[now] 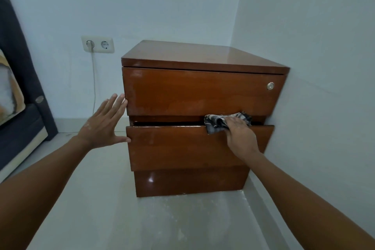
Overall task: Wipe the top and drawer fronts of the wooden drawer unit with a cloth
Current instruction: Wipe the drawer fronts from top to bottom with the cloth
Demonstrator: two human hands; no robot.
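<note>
A reddish-brown wooden drawer unit with three drawers stands on the floor in the corner. Its middle drawer is pulled out a little. My right hand presses a dark patterned cloth onto the top edge of that drawer's front, right of centre. My left hand is spread flat with fingers apart, its fingertips and thumb touching the unit's left front edge at the top and middle drawers. The top drawer carries a small round metal lock at its right. The unit's top is bare and glossy.
White walls meet behind and right of the unit. A double wall socket with a white cable hanging down sits left of it. A dark blue bed or sofa frame with a patterned cushion is at far left. Pale floor lies in front.
</note>
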